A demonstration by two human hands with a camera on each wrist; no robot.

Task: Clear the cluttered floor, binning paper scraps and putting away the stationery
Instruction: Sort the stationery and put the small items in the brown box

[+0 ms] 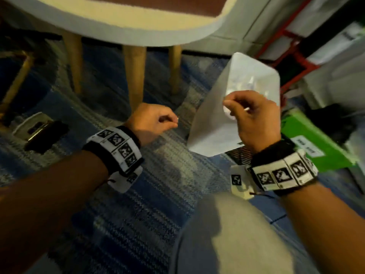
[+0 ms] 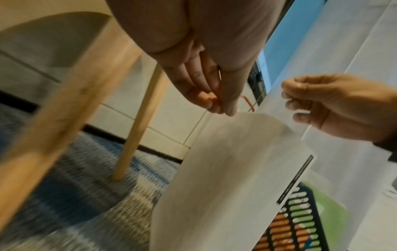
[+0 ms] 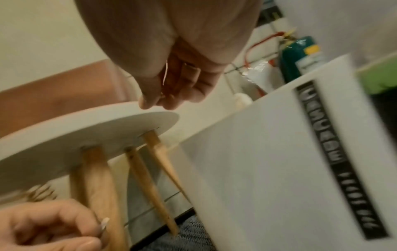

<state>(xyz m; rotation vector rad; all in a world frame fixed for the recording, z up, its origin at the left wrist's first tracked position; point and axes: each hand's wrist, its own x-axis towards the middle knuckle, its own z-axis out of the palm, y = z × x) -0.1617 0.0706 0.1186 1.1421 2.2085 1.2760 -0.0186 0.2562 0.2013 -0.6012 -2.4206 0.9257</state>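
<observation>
A white bin (image 1: 233, 107) stands on the blue woven rug (image 1: 138, 194), right of a stool (image 1: 134, 76), with pale scraps inside. The right hand (image 1: 254, 119) hovers over its near rim, fingers curled on a thin pale sliver. The left hand (image 1: 152, 121), just left of the bin, pinches a bent copper-coloured paper clip (image 2: 247, 101). Binning seems underway; next the scrap needs releasing over the opening, while the clip belongs with the stationery. A black strip on the bin reads "CASCADE" (image 3: 318, 122); the smaller print is blurred.

Stool legs (image 1: 135, 76) crowd the rug (image 1: 122, 204) ahead (green box (image 1: 316, 143) right).
</observation>
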